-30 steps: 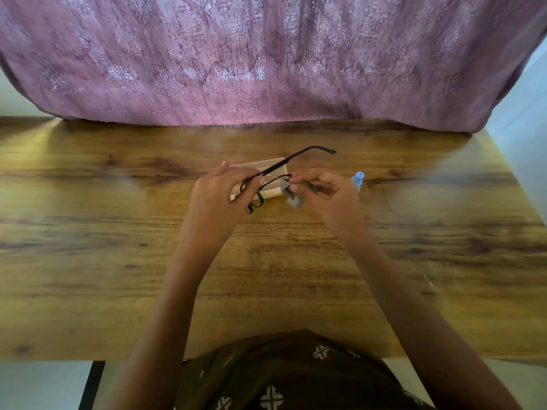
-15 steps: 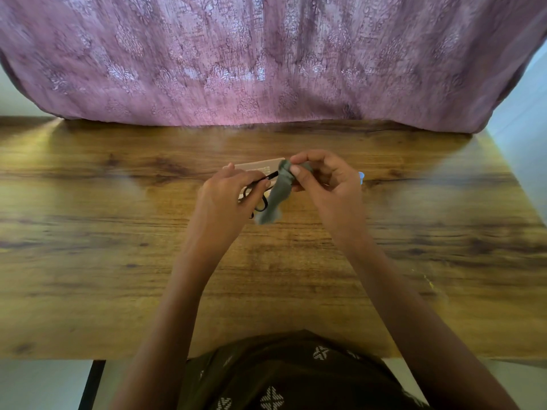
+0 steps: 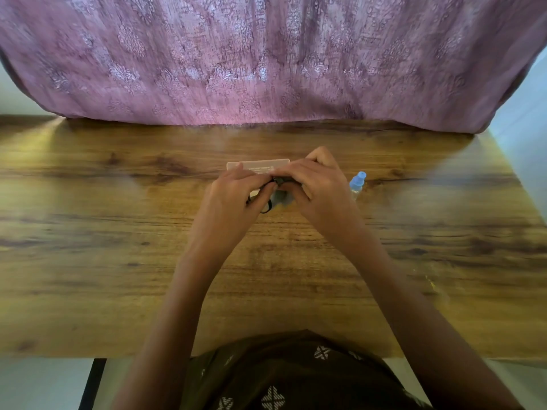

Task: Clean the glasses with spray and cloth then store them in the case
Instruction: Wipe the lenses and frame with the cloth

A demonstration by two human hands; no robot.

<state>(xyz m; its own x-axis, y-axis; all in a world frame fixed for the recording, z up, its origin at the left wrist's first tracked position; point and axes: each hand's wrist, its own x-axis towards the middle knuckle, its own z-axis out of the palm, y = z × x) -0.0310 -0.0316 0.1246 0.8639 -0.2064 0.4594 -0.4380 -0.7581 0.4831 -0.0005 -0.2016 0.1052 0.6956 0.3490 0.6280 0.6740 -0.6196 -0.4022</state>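
Both hands meet over the middle of the wooden table (image 3: pixel 118 261). My left hand (image 3: pixel 233 199) grips the black-framed glasses (image 3: pixel 266 207), of which only a lens rim and a bit of frame show below the fingers. My right hand (image 3: pixel 313 187) pinches a small grey cloth (image 3: pixel 279 198) against the glasses; the cloth is mostly hidden under the fingers. The pale pink case (image 3: pixel 257 165) lies flat on the table just behind the hands. A small clear spray bottle with a blue cap (image 3: pixel 357 182) sits on the table to the right of my right hand.
A purple patterned curtain (image 3: pixel 266 60) hangs along the table's far edge. The near table edge runs just above my lap, which is covered by dark patterned clothing (image 3: pixel 296 377).
The glasses' arm that stuck out toward the back is no longer visible. My right hand has lowered with the cloth and closed in over the glasses, touching my left hand.
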